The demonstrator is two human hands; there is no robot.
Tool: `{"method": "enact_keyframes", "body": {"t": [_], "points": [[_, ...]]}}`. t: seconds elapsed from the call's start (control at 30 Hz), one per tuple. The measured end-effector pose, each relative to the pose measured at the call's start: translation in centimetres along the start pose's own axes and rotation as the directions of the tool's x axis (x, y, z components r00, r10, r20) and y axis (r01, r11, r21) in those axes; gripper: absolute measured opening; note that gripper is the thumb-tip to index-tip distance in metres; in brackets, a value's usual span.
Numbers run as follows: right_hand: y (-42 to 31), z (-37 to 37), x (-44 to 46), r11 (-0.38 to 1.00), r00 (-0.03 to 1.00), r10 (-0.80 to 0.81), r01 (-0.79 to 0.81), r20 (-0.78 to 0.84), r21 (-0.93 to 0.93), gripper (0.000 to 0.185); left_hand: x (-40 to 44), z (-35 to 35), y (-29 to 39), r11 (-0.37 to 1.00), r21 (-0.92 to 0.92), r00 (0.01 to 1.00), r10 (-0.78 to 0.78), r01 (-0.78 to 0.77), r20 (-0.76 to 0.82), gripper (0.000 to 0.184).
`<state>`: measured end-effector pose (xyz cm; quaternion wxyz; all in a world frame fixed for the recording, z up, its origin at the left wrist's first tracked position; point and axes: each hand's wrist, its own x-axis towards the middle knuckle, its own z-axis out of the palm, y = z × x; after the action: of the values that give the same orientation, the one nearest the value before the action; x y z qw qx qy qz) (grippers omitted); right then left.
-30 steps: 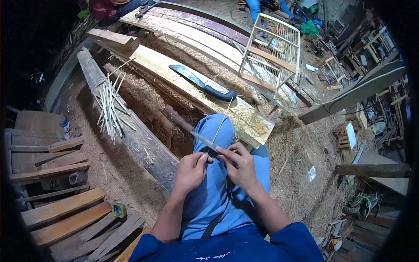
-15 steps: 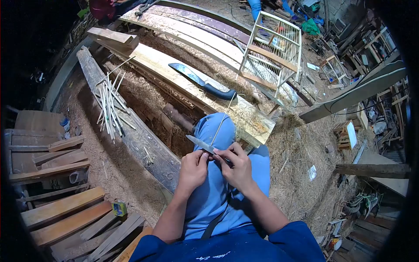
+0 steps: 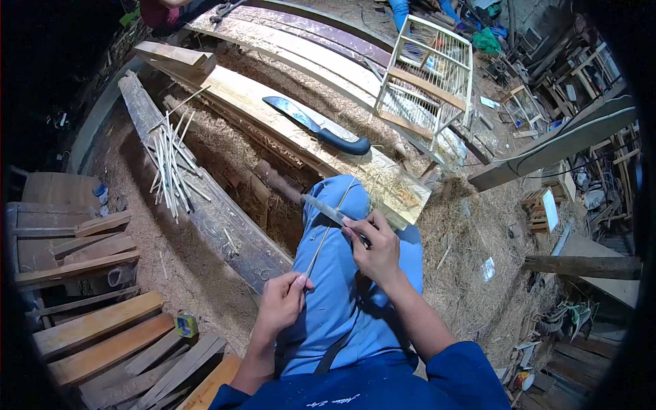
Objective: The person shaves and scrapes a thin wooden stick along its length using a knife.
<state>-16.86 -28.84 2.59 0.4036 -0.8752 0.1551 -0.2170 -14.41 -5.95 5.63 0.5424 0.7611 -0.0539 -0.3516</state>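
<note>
My left hand (image 3: 283, 301) pinches the near end of a thin wooden stick (image 3: 326, 234), which slants up across my knee toward the plank. In my right hand (image 3: 374, 249) is a small knife (image 3: 324, 208), its blade pointing up and left and crossing the stick. Whether blade and stick touch I cannot tell. Beyond my knee, a large knife with a black handle (image 3: 342, 141) lies on a pale plank (image 3: 246, 99). To the left, a pile of thin sticks (image 3: 171, 164) rests on a weathered board (image 3: 219, 215).
A wooden cage frame with thin bars (image 3: 427, 82) stands at the upper right. Cut wood pieces (image 3: 102, 321) and a yellow-green tape measure (image 3: 186, 326) lie at lower left. Shavings cover the ground (image 3: 471, 294). Parts of other people (image 3: 162, 15) show at the top edge.
My left hand has moved down and left, drawing the stick toward me along the knife. My right hand has shifted slightly up and right, and the hands are farther apart.
</note>
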Motion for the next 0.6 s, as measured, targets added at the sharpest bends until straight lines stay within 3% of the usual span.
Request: {"method": "enact_keyframes", "body": {"t": [0.6], "points": [[0.8,0.4,0.4,0.992,0.997,-0.048,0.04,-0.066,-0.118,0.014,-3.0,-0.1,-0.6,0.998,-0.035,0.999,-0.045,0.044,-0.006,0.034]]}}
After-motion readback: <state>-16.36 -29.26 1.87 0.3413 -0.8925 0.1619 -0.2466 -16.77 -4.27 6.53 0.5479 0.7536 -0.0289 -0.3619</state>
